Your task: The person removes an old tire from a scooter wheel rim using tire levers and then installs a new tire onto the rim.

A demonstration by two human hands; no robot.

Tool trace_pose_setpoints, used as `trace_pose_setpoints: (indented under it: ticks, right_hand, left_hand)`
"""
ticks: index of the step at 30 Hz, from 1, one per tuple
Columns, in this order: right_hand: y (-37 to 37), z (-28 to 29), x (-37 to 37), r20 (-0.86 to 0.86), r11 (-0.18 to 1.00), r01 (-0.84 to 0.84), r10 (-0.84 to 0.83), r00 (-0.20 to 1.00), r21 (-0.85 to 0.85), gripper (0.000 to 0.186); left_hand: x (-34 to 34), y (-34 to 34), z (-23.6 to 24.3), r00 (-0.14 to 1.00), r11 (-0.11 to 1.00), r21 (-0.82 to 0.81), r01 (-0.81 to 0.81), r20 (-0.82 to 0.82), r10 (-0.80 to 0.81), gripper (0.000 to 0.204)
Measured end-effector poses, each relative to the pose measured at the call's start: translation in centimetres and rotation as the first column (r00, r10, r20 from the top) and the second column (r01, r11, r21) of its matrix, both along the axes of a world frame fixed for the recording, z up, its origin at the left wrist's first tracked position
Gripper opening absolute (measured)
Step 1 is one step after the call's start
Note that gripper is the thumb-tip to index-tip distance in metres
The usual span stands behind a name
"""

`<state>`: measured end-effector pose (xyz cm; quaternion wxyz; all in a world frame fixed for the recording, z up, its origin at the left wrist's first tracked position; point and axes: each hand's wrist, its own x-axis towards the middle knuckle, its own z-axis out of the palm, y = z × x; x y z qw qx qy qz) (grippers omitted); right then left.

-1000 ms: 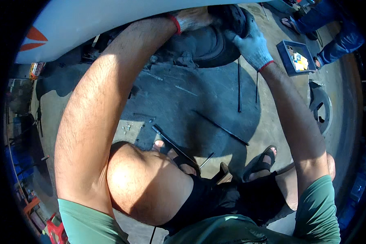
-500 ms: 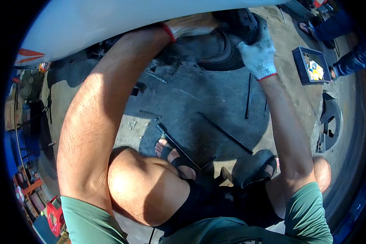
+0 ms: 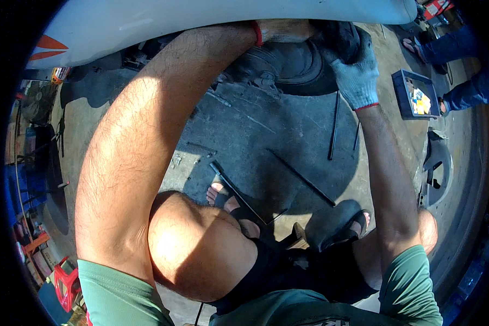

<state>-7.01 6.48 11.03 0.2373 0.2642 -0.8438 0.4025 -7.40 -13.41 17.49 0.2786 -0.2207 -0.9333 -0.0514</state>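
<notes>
Both my hands wear white knit gloves with red cuffs, blackened at the fingers. A dark, rounded, greasy-looking part (image 3: pixel 343 42) sits just under the edge of a white body panel (image 3: pixel 212 13). My right hand (image 3: pixel 358 76) is closed around its right side. My left hand (image 3: pixel 288 31) reaches in from the left under the panel edge, against the same part, and its fingers are hidden. Just below, in shadow, is a dark wheel with its tyre (image 3: pixel 309 81). The exact kind of the held part cannot be made out.
On the concrete lie a long-handled tool (image 3: pixel 236 190), dark rods (image 3: pixel 301 176), a coil spring (image 3: pixel 201 149) and small hardware. A grey crate (image 3: pixel 401 95) with small packages stands at right, near another person's legs (image 3: pixel 453 49). A cut metal panel (image 3: pixel 439 165) lies nearby.
Both hands and the dark part sit slightly farther right in the picture, as do the panel edge and wheel. The right hand keeps its grip.
</notes>
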Motion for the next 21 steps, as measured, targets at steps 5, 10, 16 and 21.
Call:
trace_pose_setpoints:
  ticks: [5, 10, 16, 21]
  right_hand:
    - [-0.1, 0.0, 0.3, -0.014, 0.999, -0.029, 0.028, 0.999, -0.042, 0.052]
    - [-0.2, 0.5, 0.2, 0.12, 0.987, -0.033, 0.052, 0.991, -0.157, 0.058]
    - [0.0, 1.6, -0.4, 0.18, 0.998, -0.066, 0.068, 0.981, -0.013, 0.069]
    - [2.2, 1.1, -2.8, 0.307, 0.974, -0.223, 0.223, 0.925, -0.037, 0.076]
  left_hand:
    - [-0.2, -0.2, -0.4, 1.0, 1.0, 0.002, 0.004, 0.015, -0.004, 0.053]
    - [-0.5, 0.0, 0.1, 0.999, 1.0, 0.005, -0.001, 0.036, 0.001, 0.052]
    - [-0.6, 0.8, 0.4, 0.998, 1.0, -0.019, -0.004, 0.057, 0.005, 0.052]
    - [-1.7, 2.5, 0.1, 0.999, 0.999, -0.019, 0.035, 0.041, -0.034, 0.051]
